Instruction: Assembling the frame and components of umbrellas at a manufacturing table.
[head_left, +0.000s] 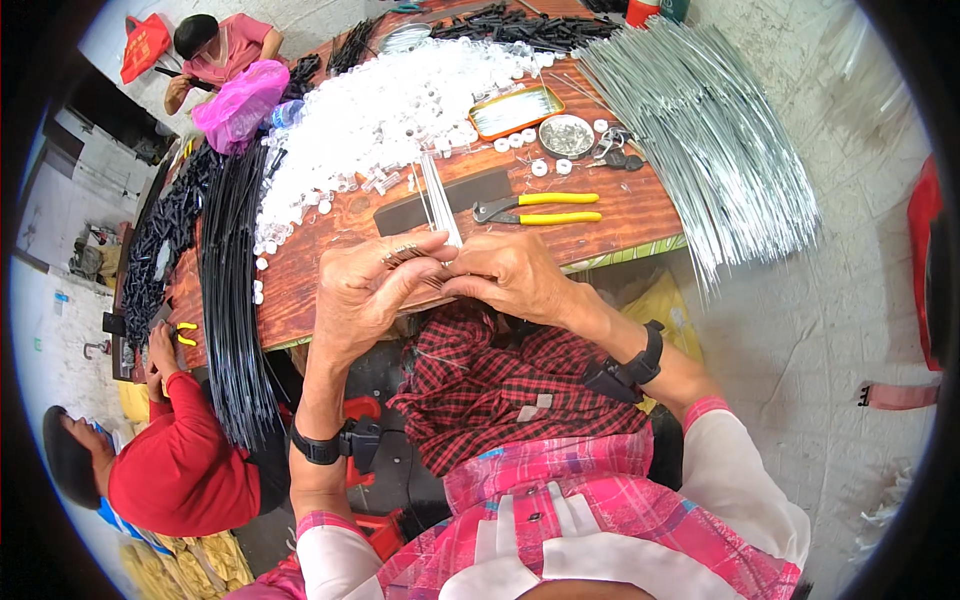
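Both hands pinch the near ends of a small bundle of thin silver wires [440, 205]. The left hand [375, 285] closes thumb and forefinger on the bundle from the left, and the right hand [510, 275] meets it from the right with fingertips pressed together, so the two grips nearly touch at the table's near edge. The wires fan slightly away from the person over the wooden table [640, 215], their far ends resting on the board; this appears to steady them while the ends are worked close to the body. A red checked cloth [500, 385] covers the lap just below the hands, probably to catch small parts.

Supplies lie within reach: yellow-handled pliers [545, 208] just beyond the right hand, a round metal dish [566, 135] and an orange-rimmed tray [517, 110] behind them. A heap of small white plastic caps [390, 110] fills the table's middle. A large sheaf of silver wires [700, 130] overhangs the right edge, and a bundle of black rods [232, 270] hangs over the left.

Two other people sit nearby, one in red [180, 460] at lower left, one in pink [225, 45] at the far end.
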